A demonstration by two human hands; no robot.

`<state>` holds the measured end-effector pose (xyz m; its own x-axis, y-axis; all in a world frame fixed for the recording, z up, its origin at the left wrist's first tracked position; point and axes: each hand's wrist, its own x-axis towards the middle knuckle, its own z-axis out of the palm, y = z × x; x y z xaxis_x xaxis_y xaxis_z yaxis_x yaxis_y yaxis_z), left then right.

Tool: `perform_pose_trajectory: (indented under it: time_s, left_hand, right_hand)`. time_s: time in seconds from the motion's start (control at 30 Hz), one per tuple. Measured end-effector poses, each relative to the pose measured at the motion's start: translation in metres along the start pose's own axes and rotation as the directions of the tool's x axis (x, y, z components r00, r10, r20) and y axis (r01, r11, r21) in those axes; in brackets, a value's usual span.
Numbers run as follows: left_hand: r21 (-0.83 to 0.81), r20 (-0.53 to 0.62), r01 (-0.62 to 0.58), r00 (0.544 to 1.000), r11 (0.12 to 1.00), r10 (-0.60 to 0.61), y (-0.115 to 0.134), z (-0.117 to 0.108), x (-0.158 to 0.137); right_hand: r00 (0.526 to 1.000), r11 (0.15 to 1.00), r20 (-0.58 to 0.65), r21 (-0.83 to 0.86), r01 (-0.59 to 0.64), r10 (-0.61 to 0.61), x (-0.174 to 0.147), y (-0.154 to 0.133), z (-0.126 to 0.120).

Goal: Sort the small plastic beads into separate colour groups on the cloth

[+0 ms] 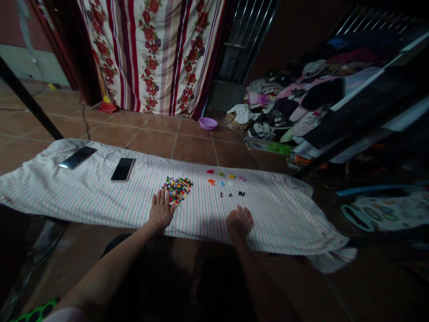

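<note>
A heap of small multicoloured pieces, like beads, lies on the striped cloth. My left hand rests flat at the heap's near left edge, fingers stretched out and touching it. To the right, my right hand is closed with its fingers curled in; whatever it may hold is hidden. One finger wears a ring. Beyond it sit little groups sorted by colour: red pieces, green pieces, yellow pieces, purple pieces, orange pieces, blue pieces, white pieces and black pieces, plus a few brown and grey ones.
The striped cloth covers a long, low surface. Two phones, a dark phone and a light-edged phone, lie at its left. Behind are a purple basin, a floral curtain and a heap of clothes.
</note>
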<state>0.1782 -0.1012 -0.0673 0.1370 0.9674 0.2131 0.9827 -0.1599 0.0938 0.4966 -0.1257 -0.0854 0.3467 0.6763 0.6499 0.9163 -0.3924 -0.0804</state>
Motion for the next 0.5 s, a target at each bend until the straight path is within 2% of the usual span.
perform_pose_trajectory:
  time_s: [0.23, 0.37, 0.5]
  left_hand:
    - [-0.049, -0.021, -0.095, 0.995, 0.994, 0.094, 0.005, 0.000, 0.020]
    - [-0.125, -0.073, -0.212, 0.976, 0.969, 0.204, 0.007, -0.002, 0.033]
    - [-0.165, -0.134, -0.258, 0.962, 0.952, 0.238, -0.006, -0.003, 0.045]
  right_hand:
    - [0.999, 1.000, 0.042, -0.002, 0.011, -0.011, 0.006, -0.003, -0.006]
    - [1.000, 1.000, 0.029, 0.001, 0.007, -0.007, 0.007, -0.003, -0.005]
    - [1.000, 1.000, 0.005, 0.024, 0.014, -0.014, 0.007, 0.000, -0.005]
